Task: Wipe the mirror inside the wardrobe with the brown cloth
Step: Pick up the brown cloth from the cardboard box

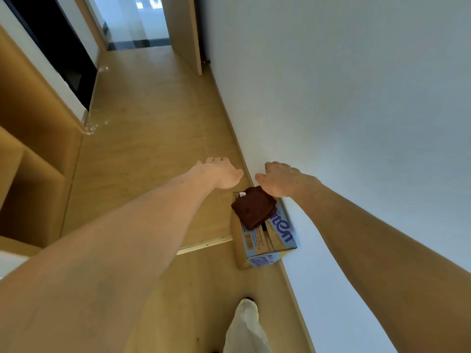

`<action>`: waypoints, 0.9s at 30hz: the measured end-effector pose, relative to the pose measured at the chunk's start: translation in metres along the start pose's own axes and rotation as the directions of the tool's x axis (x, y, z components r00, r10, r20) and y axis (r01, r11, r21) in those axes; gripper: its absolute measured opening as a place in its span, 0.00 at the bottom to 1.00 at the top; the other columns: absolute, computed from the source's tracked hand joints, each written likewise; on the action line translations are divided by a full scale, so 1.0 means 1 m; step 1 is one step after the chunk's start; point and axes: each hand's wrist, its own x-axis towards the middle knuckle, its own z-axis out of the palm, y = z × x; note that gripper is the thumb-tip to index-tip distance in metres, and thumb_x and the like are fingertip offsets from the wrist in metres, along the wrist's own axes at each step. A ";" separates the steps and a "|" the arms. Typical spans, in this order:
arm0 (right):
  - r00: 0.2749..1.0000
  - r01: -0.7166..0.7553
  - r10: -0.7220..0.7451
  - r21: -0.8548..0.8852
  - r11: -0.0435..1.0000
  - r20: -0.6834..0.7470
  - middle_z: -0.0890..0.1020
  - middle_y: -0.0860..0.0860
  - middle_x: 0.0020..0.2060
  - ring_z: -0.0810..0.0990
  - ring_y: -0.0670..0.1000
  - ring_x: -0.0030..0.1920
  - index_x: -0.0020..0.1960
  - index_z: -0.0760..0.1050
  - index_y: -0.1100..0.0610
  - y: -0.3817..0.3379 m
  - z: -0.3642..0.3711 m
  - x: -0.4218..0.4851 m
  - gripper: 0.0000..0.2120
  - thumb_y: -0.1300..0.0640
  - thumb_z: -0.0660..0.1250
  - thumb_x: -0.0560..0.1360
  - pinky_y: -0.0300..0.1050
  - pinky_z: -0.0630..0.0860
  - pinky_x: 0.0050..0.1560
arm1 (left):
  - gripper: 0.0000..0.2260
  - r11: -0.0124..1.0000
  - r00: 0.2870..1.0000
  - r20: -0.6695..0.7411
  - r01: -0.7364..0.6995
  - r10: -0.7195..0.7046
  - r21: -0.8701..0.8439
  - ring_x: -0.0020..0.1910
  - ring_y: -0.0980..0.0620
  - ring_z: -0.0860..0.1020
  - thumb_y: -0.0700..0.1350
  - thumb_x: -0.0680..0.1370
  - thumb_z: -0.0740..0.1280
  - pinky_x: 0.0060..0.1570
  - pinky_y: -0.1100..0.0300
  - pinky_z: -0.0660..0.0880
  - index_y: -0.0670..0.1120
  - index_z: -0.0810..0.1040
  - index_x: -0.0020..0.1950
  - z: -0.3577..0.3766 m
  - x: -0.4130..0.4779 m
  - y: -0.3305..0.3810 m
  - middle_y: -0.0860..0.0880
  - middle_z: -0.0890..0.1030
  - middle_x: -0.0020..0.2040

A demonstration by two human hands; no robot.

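Both arms are stretched out and down over the brown cloth (253, 208), and this is the pick-up, the first step of the job. The cloth lies folded on a cardboard box (271, 242) that stands on the wooden floor (153, 138), tight against the white wall (356, 110). A small white tag (242, 194) shows at the cloth's far edge.

The left hand (219, 172) hovers just beyond the cloth, loose and empty. The right hand (282, 178) is just as relaxed and holds nothing, its wrist over the cloth's far corner. Neither touches the fabric.

One hand should be enough here. The right sits nearer, so I'd drop it straight down and gather the whole folded stack, thumb under one edge, so the layers don't fall open. The wall is close on that side, so watch the knuckles. The box looks light and may shift if pressed.

The mirror is not in view. Open wooden shelving (33, 174) stands on the left, and whether that is the wardrobe I cannot tell.
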 end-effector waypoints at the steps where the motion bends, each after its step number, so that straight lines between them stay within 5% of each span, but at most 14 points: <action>1: 1.000 0.002 -0.002 -0.001 1.000 0.013 0.70 0.57 0.64 0.69 0.58 0.63 0.67 0.65 0.59 0.004 0.001 0.014 0.21 0.50 0.50 0.80 0.52 0.65 0.61 | 0.29 1.000 1.000 0.004 0.010 -0.010 -0.001 0.77 0.44 0.50 0.56 0.82 0.47 0.74 0.45 0.48 0.42 0.47 0.78 -0.003 0.013 0.002 0.43 0.51 0.79; 13: 0.984 0.006 -0.004 -0.013 1.000 0.177 0.71 0.57 0.63 0.70 0.58 0.63 0.67 0.66 0.60 0.048 0.029 0.131 0.20 0.51 0.52 0.80 0.52 0.66 0.62 | 0.27 0.999 0.995 0.099 0.024 -0.021 -0.037 0.76 0.41 0.55 0.55 0.82 0.50 0.73 0.46 0.52 0.41 0.53 0.77 0.014 0.141 0.019 0.40 0.56 0.77; 19: 0.975 0.006 -0.009 0.013 1.000 0.221 0.75 0.55 0.58 0.74 0.55 0.55 0.62 0.70 0.59 0.056 0.063 0.171 0.17 0.49 0.54 0.80 0.47 0.69 0.51 | 0.25 0.999 0.986 0.164 -0.014 0.020 -0.038 0.74 0.41 0.59 0.54 0.82 0.54 0.70 0.47 0.57 0.42 0.59 0.75 0.045 0.198 0.022 0.41 0.61 0.75; 27: 0.951 -0.024 0.026 -0.011 1.000 0.308 0.68 0.56 0.67 0.66 0.58 0.67 0.70 0.62 0.57 0.064 0.128 0.214 0.23 0.49 0.57 0.79 0.55 0.66 0.65 | 0.25 0.998 0.967 0.246 -0.063 0.067 -0.025 0.73 0.41 0.61 0.55 0.81 0.55 0.70 0.46 0.56 0.43 0.61 0.74 0.111 0.265 0.021 0.40 0.63 0.74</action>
